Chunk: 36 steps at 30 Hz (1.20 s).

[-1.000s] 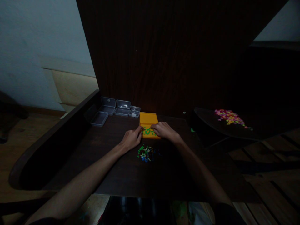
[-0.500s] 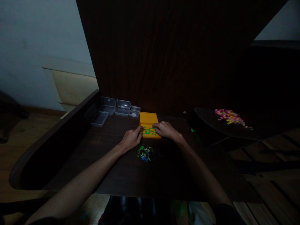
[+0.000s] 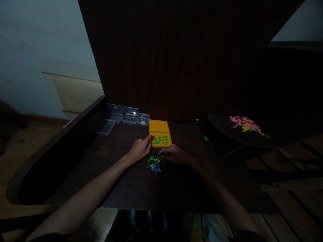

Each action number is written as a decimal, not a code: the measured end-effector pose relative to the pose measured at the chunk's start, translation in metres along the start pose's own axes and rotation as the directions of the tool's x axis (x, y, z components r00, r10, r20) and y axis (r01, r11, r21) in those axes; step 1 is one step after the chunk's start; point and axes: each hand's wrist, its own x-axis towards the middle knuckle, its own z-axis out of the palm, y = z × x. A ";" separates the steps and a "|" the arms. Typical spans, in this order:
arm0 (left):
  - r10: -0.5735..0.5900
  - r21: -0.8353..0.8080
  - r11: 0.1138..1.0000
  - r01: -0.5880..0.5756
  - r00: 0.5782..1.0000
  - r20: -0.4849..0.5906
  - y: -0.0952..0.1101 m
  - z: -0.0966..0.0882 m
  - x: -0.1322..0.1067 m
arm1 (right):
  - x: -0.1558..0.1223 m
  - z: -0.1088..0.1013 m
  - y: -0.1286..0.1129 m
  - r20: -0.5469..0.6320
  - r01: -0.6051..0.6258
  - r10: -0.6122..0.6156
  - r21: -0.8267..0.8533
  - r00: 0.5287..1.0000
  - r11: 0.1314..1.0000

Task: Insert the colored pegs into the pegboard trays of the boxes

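A yellow plastic box [image 3: 158, 126] stands with its lid folded back, and small green pieces [image 3: 161, 139] lie spread inside its near half. My left hand [image 3: 141, 148] has its fingers closed on the left edge of that box. Just in front of the box is a small heap of mixed green, white and blue pieces [image 3: 155, 164], probably tiny building bricks. Over the heap's right side hangs my right hand [image 3: 175, 155], thumb and fingers a little apart and pointing left; I see nothing between them, though the light is dim.
Several clear plastic boxes [image 3: 130, 119] with lids raised line the back left of the dark table [image 3: 126, 188]. A raised side panel [image 3: 58, 154] borders the left. Pink and yellow pieces [image 3: 246, 124] lie on a dark surface at right. A green scrap [image 3: 206, 138] lies near the right edge.
My right hand has left the box's right side and come toward me, over the heap. My left hand stays at the box's left edge. The view has shifted slightly.
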 end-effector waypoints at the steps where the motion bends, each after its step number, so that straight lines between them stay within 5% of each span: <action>1: 0.004 -0.004 1.000 -0.004 1.000 -0.001 0.000 0.000 0.000 | -0.001 0.003 0.000 -0.011 0.005 -0.005 -0.005 1.000 1.000; 26: 0.027 -0.014 1.000 -0.027 1.000 0.015 -0.002 0.001 0.000 | 0.005 0.003 -0.011 0.070 -0.042 0.053 -0.158 0.996 0.987; 36: 0.270 -0.149 0.955 -0.258 0.961 0.065 -0.006 -0.008 -0.002 | 0.001 0.000 -0.009 0.084 -0.076 0.097 -0.221 0.992 0.972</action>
